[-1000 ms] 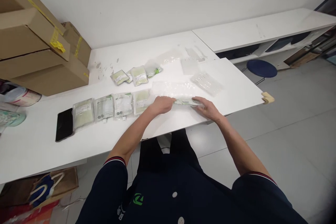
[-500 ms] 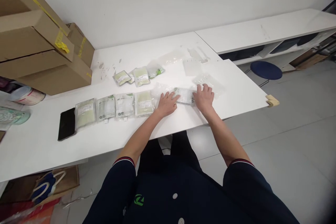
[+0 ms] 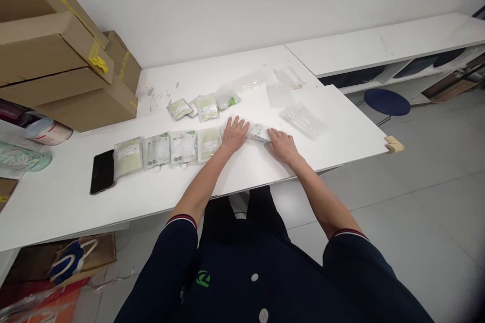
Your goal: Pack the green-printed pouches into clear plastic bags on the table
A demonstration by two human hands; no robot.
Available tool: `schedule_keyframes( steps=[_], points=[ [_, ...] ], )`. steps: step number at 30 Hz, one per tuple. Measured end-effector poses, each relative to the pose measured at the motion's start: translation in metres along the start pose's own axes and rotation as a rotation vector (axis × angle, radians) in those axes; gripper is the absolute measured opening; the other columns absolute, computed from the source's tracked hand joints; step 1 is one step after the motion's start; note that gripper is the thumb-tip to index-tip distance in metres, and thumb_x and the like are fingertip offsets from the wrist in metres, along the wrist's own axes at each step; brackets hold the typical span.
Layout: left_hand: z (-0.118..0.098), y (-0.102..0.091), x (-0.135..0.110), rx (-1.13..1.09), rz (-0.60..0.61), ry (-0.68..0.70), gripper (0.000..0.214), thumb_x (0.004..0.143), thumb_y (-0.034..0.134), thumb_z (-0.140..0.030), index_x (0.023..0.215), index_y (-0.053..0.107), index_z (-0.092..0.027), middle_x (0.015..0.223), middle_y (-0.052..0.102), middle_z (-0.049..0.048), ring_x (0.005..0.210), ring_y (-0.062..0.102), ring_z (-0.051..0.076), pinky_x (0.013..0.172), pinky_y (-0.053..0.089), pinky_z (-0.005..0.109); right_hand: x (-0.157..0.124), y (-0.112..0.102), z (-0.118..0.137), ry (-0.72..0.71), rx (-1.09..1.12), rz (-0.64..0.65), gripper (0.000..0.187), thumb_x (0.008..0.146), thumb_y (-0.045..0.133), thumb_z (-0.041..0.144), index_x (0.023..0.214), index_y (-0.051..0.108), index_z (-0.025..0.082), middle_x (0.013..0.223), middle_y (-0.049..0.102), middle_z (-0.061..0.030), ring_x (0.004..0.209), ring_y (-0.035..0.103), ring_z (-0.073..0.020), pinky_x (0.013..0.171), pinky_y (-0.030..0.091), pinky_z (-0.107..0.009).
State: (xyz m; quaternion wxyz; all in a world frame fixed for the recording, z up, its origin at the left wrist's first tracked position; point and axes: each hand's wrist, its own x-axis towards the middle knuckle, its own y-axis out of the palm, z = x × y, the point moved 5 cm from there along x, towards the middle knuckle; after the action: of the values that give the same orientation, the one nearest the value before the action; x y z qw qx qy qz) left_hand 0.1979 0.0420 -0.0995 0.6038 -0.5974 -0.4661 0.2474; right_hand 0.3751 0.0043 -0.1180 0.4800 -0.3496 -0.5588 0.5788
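A clear plastic packet [image 3: 258, 132] with a whitish-green content lies on the white table between my hands. My left hand [image 3: 235, 134] rests over its left end, fingers stretched out and slightly apart. Closed on the right end is my right hand [image 3: 283, 147], its fingertips on the film and its thumb mostly hidden. Left of my left hand, a row holds a pale green packet [image 3: 209, 144], two clear packets with white contents [image 3: 184, 147] [image 3: 157, 150], and another pale green packet [image 3: 129, 156]. A flat empty-looking plastic bag [image 3: 303, 120] lies beyond my right hand.
A black phone [image 3: 102, 171] lies at the row's left end. Smaller packets [image 3: 207, 107] lie farther back, near more clear plastic [image 3: 280, 96]. Cardboard boxes [image 3: 76, 70] are stacked at left, beside a can [image 3: 49, 131]. A blue stool [image 3: 387, 102] stands right of the table [image 3: 348, 131].
My right hand has moved left and nearer me, off the clear bag's edge. My left hand has shifted up onto the packet's left end. The view has shifted slightly.
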Motion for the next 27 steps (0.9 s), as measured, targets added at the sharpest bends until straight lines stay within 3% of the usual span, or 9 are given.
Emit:
schedule_keyframes(
  steps=[3, 6, 9, 12, 15, 18, 22, 24, 27],
  points=[
    [-0.003, -0.001, 0.004, -0.316, -0.084, -0.284, 0.045, 0.084, 0.048, -0.013, 0.128, 0.055, -0.018, 0.132, 0.06, 0.0125, 0.126, 0.053, 0.028, 0.107, 0.04, 0.047, -0.011, -0.004, 0.014, 0.092, 0.102, -0.049, 0.057, 0.091, 0.035, 0.024, 0.147, 0.036, 0.012, 0.147, 0.045, -0.0178, 0.123, 0.049, -0.0366, 0.092, 0.046, -0.053],
    [-0.012, 0.003, -0.001, -0.886, -0.191, -0.555, 0.042, 0.084, 0.043, -0.013, 0.124, 0.054, -0.019, 0.119, 0.066, 0.009, 0.109, 0.063, 0.021, 0.094, 0.049, 0.038, -0.018, -0.007, 0.034, 0.186, 0.204, -0.156, 0.059, 0.092, 0.032, 0.025, 0.15, 0.03, 0.012, 0.147, 0.045, -0.0184, 0.122, 0.049, -0.035, 0.092, 0.047, -0.05],
    [-0.028, 0.006, -0.01, -1.483, -0.145, -0.548, 0.035, 0.081, 0.046, -0.016, 0.114, 0.057, -0.017, 0.103, 0.069, 0.0061, 0.092, 0.066, 0.016, 0.087, 0.052, 0.032, -0.014, -0.008, 0.058, 0.272, 0.238, -0.152, 0.06, 0.094, 0.03, 0.028, 0.152, 0.026, 0.014, 0.151, 0.039, -0.0186, 0.124, 0.047, -0.0355, 0.092, 0.046, -0.051],
    [-0.027, 0.006, -0.026, -1.752, -0.139, -0.548, 0.025, 0.08, 0.056, -0.026, 0.103, 0.058, -0.017, 0.091, 0.067, 0.0032, 0.086, 0.066, 0.015, 0.083, 0.051, 0.03, -0.006, -0.007, 0.083, 0.328, 0.208, -0.024, 0.06, 0.095, 0.032, 0.031, 0.152, 0.027, 0.012, 0.155, 0.031, -0.018, 0.126, 0.044, -0.0364, 0.094, 0.044, -0.052],
    [-0.003, 0.014, -0.045, -1.596, -0.213, -0.789, 0.032, 0.076, 0.068, -0.033, 0.1, 0.056, -0.016, 0.086, 0.065, 0.0033, 0.085, 0.065, 0.017, 0.077, 0.051, 0.028, 0.0, -0.006, 0.102, 0.231, 0.196, 0.098, 0.065, 0.095, 0.037, 0.041, 0.151, 0.029, 0.01, 0.156, 0.028, -0.0185, 0.127, 0.04, -0.0389, 0.097, 0.041, -0.054],
    [0.021, 0.012, -0.056, -1.215, -0.169, -0.938, 0.042, 0.077, 0.071, -0.035, 0.109, 0.055, -0.013, 0.096, 0.066, 0.0099, 0.093, 0.064, 0.023, 0.078, 0.05, 0.032, 0.004, -0.007, 0.103, 0.117, 0.232, 0.126, 0.058, 0.096, 0.035, 0.046, 0.148, 0.038, 0.02, 0.154, 0.035, -0.0137, 0.127, 0.04, -0.0368, 0.097, 0.041, -0.051],
    [0.018, -0.017, -0.053, -0.596, -0.043, -0.802, 0.059, 0.084, 0.065, -0.035, 0.132, 0.044, -0.008, 0.117, 0.06, 0.0213, 0.113, 0.058, 0.033, 0.09, 0.046, 0.039, 0.011, -0.001, 0.094, 0.144, 0.193, 0.068, 0.054, 0.097, 0.033, 0.049, 0.148, 0.038, 0.032, 0.157, 0.03, -0.0075, 0.131, 0.035, -0.0372, 0.099, 0.037, -0.056],
    [0.006, -0.032, -0.049, -0.318, -0.031, -0.701, 0.052, 0.09, 0.056, -0.029, 0.136, 0.043, -0.009, 0.122, 0.057, 0.0228, 0.118, 0.054, 0.034, 0.093, 0.045, 0.042, 0.018, 0.009, 0.098, 0.187, 0.186, 0.063, 0.055, 0.097, 0.034, 0.048, 0.149, 0.036, 0.032, 0.156, 0.03, -0.009, 0.127, 0.039, -0.0366, 0.099, 0.038, -0.055],
    [-0.012, -0.035, -0.042, -0.175, -0.042, -0.469, 0.043, 0.098, 0.038, -0.03, 0.137, 0.046, -0.016, 0.131, 0.054, 0.0195, 0.125, 0.048, 0.03, 0.102, 0.04, 0.044, 0.037, 0.023, 0.101, 0.253, 0.248, 0.006, 0.055, 0.096, 0.038, 0.043, 0.149, 0.038, 0.028, 0.156, 0.03, -0.0117, 0.123, 0.044, -0.0343, 0.098, 0.041, -0.051]
  ],
)
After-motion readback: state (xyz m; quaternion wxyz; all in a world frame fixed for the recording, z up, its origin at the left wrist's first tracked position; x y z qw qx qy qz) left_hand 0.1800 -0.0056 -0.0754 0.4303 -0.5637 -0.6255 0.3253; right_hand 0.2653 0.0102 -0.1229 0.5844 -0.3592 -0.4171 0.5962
